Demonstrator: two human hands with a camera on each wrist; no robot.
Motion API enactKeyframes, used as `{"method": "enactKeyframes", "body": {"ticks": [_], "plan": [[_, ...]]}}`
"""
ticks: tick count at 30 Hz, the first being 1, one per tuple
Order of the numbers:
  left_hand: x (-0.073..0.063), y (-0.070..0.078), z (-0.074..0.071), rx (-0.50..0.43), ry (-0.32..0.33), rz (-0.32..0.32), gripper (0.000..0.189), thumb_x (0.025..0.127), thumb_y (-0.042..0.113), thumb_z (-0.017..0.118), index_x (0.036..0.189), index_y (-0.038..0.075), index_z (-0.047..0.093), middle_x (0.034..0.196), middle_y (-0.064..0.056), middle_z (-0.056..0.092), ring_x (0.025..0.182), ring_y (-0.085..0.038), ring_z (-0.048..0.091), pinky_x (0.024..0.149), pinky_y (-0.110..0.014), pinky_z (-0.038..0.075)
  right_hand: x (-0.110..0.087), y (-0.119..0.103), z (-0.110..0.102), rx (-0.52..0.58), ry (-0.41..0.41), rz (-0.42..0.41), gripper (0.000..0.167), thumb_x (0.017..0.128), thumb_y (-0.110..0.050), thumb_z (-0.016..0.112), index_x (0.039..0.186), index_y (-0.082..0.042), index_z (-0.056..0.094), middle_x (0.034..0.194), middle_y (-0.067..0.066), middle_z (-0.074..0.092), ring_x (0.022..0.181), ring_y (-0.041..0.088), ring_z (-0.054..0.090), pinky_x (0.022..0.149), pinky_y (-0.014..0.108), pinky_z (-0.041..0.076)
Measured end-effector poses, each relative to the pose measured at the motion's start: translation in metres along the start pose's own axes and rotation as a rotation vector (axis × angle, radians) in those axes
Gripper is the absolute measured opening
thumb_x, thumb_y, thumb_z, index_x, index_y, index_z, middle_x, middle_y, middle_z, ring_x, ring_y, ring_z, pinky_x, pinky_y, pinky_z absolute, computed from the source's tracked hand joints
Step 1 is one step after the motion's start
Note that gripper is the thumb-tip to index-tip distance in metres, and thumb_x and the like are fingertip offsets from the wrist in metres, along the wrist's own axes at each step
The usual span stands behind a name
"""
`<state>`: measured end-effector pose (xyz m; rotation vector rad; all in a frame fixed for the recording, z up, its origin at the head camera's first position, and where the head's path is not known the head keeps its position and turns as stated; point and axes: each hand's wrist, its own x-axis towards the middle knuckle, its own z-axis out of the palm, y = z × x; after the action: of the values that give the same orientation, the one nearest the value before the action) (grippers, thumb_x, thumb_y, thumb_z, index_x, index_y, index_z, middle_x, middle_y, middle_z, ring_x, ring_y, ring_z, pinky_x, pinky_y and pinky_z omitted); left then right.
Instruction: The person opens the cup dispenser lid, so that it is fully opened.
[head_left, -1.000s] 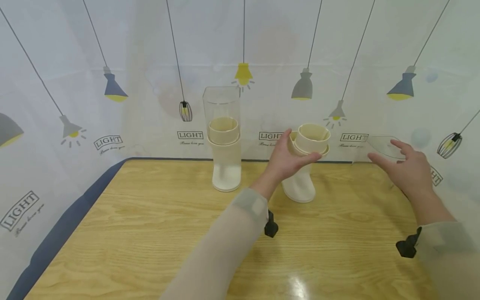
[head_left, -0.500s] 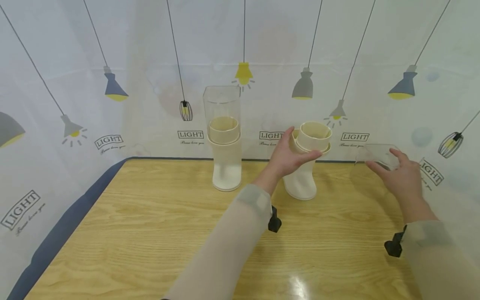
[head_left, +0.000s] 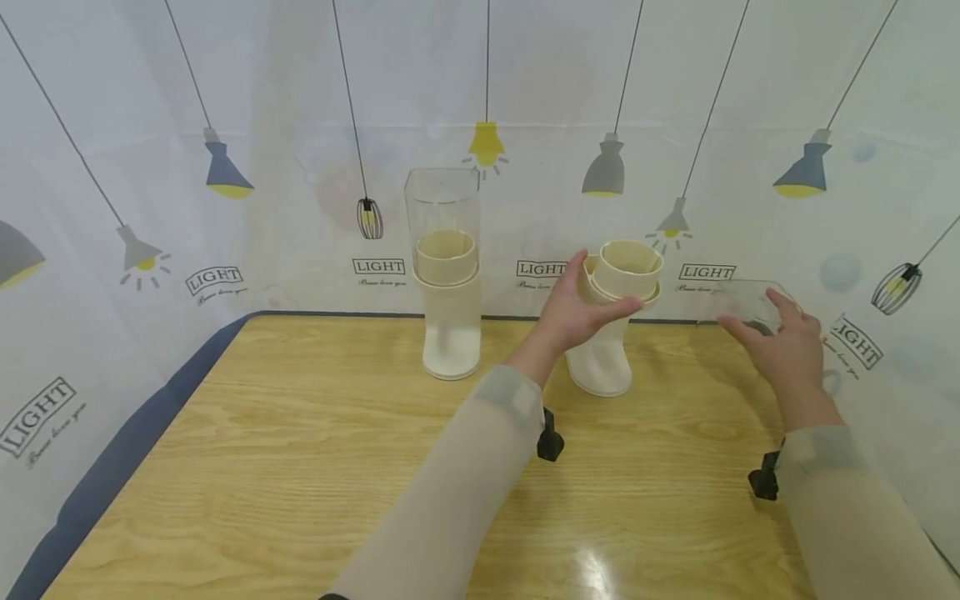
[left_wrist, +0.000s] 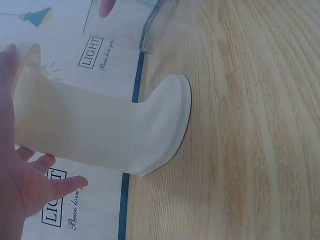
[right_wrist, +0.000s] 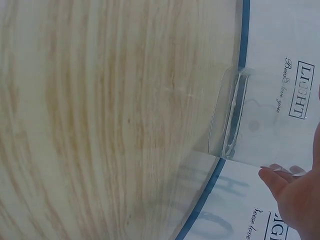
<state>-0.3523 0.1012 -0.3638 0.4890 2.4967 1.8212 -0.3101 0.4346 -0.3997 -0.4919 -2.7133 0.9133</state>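
Observation:
My left hand (head_left: 572,315) grips the upper part of a cream boot-shaped stand (head_left: 600,367) from its left side, thumb and fingers spread round it below the round collar. The stand is upright on the table, its toe visible in the left wrist view. To its right, my right hand (head_left: 789,343) holds a clear plastic container (head_left: 752,298) between thumb and fingers; its open-looking end (right_wrist: 227,115) shows near the table's back edge in the right wrist view. A matching boot-shaped stand (head_left: 453,333) on the left carries a clear container (head_left: 444,204) over its collar.
The wooden table (head_left: 315,467) runs back to a white curtain (head_left: 300,92) printed with lamps. A blue strip (head_left: 153,417) borders the table's left side. The curtain also closes in the right side, near my right hand.
My right hand has moved left with the clear container, bringing it closer to the held stand. My left hand stays on the stand, which has hardly shifted.

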Motion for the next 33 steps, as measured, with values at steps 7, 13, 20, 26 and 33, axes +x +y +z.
{"method": "enactKeyframes", "body": {"ticks": [7, 13, 20, 26, 33], "plan": [[0.0, 0.001, -0.003, -0.016, 0.0, -0.005, 0.12, 0.085, 0.051, 0.094, 0.177, 0.029, 0.02, 0.177, -0.009, 0.037, 0.155, -0.03, 0.046, 0.128, -0.05, 0.042, -0.001, -0.006, 0.002, -0.001, 0.002, -0.026, 0.11, 0.099, -0.076, 0.061, 0.178, -0.02, 0.009, 0.172, 0.045, 0.011, 0.147, 0.067, 0.034, 0.116, 0.082, 0.037], [-0.002, -0.001, -0.004, -0.048, -0.013, -0.022, 0.129, 0.083, 0.051, 0.095, 0.178, 0.03, 0.011, 0.181, -0.008, 0.03, 0.163, -0.03, 0.038, 0.133, -0.05, 0.036, -0.003, -0.006, -0.001, 0.019, -0.006, -0.02, 0.12, 0.096, -0.078, 0.065, 0.178, -0.021, -0.003, 0.177, 0.04, -0.011, 0.159, 0.07, 0.009, 0.119, 0.087, 0.026], [-0.017, -0.005, -0.021, -0.071, -0.071, -0.004, 0.122, 0.087, 0.054, 0.09, 0.178, 0.023, 0.014, 0.184, -0.005, 0.023, 0.167, -0.033, 0.031, 0.132, -0.054, 0.036, -0.012, -0.016, -0.016, 0.045, 0.064, -0.092, 0.114, 0.101, -0.072, 0.061, 0.177, -0.011, 0.003, 0.178, 0.036, -0.006, 0.161, 0.067, 0.011, 0.123, 0.084, 0.022], [-0.044, -0.006, -0.046, -0.065, -0.148, 0.057, 0.104, 0.094, 0.049, 0.084, 0.176, 0.025, 0.025, 0.18, -0.003, 0.03, 0.163, -0.029, 0.041, 0.126, -0.053, 0.046, -0.039, -0.043, -0.029, 0.172, 0.132, -0.2, 0.09, 0.107, -0.054, 0.062, 0.175, -0.011, 0.022, 0.177, 0.03, 0.011, 0.158, 0.059, 0.029, 0.128, 0.074, 0.029], [-0.079, 0.0, -0.078, -0.107, -0.19, 0.142, 0.085, 0.099, 0.033, 0.082, 0.171, 0.024, 0.037, 0.171, -0.004, 0.046, 0.151, -0.025, 0.055, 0.121, -0.05, 0.051, -0.089, -0.081, -0.03, 0.268, 0.133, -0.291, 0.068, 0.108, -0.042, 0.065, 0.168, -0.017, 0.043, 0.165, 0.017, 0.039, 0.131, 0.007, 0.057, 0.107, 0.008, 0.046]]}}
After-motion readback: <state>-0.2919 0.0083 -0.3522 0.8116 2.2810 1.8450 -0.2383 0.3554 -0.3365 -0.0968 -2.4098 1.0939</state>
